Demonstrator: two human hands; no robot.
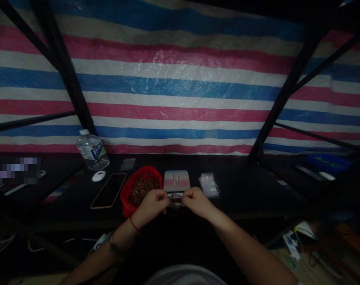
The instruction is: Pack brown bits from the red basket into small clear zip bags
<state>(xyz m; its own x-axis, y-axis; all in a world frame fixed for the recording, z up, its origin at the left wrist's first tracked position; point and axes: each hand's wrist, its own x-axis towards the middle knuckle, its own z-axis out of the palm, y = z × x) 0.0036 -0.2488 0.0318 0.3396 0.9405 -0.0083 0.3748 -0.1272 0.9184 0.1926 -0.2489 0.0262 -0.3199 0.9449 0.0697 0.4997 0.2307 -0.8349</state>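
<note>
Between my two hands is a small clear plastic bag (176,201) with something dark inside, held just past the table's front edge. My left hand (154,202) pinches its left side, and my right hand (198,201) pinches the right side. Left of my left hand sits a red bag (124,198) rolled open, filled with small brown pieces whose kind I cannot make out. Directly behind the held bag lies a flat, pale square device (176,181), perhaps a small scale. A stack of empty clear bags (209,185) rests to the right of it.
A phone (109,190) lies left of the red bag, with a white mouse (99,176) behind it. Farther back stand a large clear bottle (93,152) and a single flat plastic bag (128,164). Dark metal frame bars (275,107) slant up on both sides before a striped sheet (180,87).
</note>
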